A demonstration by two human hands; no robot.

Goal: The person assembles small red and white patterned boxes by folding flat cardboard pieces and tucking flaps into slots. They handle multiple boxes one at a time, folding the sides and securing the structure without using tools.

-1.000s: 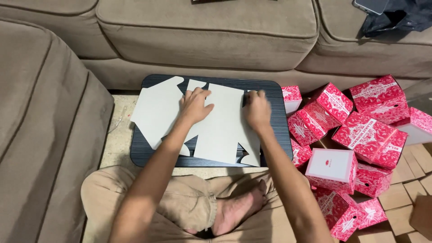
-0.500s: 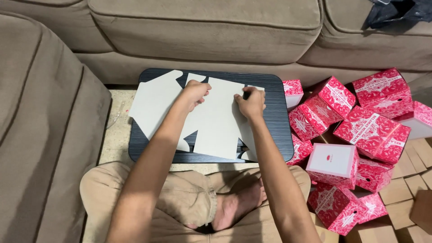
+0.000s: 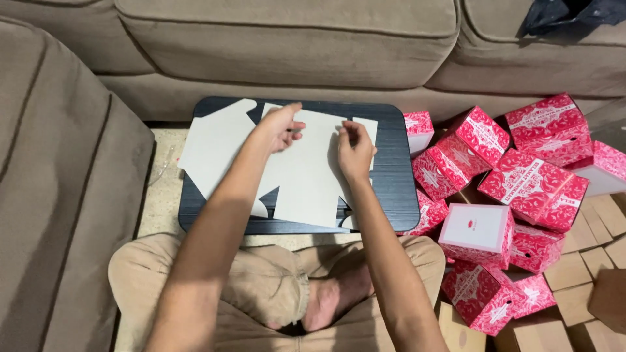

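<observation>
A flat white cardboard box blank [image 3: 306, 176] lies unfolded on a black lap tray [image 3: 398, 189] set on the floor in front of me. My left hand [image 3: 280, 127] rests on the blank's upper middle, fingers curled at a flap edge. My right hand [image 3: 355, 150] sits just to the right, fingers pinching the blank's upper right flap. Both forearms reach over my crossed legs.
A brown sofa [image 3: 293, 45] runs along the back and left. Several folded red-and-white patterned boxes [image 3: 521, 182] pile up on the right, one showing a white side [image 3: 479, 228]. Flat brown cardboard pieces [image 3: 587, 274] lie at the lower right. A dark cloth [image 3: 567, 13] is on the sofa.
Both hands have slid from the blank's middle up toward its far edge, and the fingers have curled onto the flaps there. The blank stays flat on the tray.
</observation>
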